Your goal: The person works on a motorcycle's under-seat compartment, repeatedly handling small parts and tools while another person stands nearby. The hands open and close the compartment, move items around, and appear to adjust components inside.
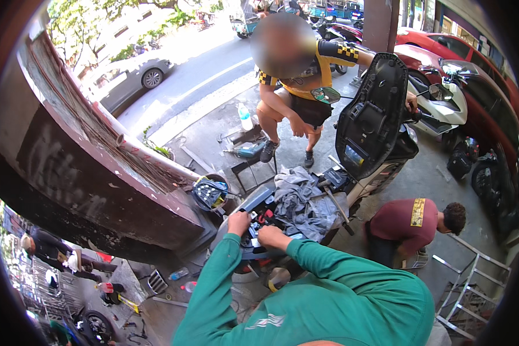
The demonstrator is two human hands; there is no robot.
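Both of my hands, in green sleeves, are at the opened rear of a scooter (370,185), among dark parts and wiring (262,218). My left hand (239,222) is closed at the left side of this opening; what its fingers grip is too small to tell. Close to its right, my right hand (273,237) has curled fingers at the near edge, and its grip is hidden too. Grey cloths (305,199) lie bunched over the scooter just beyond my hands. The black seat (370,115) stands raised at the far side.
A person in a yellow and black shirt (300,81) stands opposite, one arm reaching behind the seat. At right, a person in maroon (406,225) crouches near a metal ladder (473,282). A bucket of tools (210,193) stands by the wall (98,167) at left.
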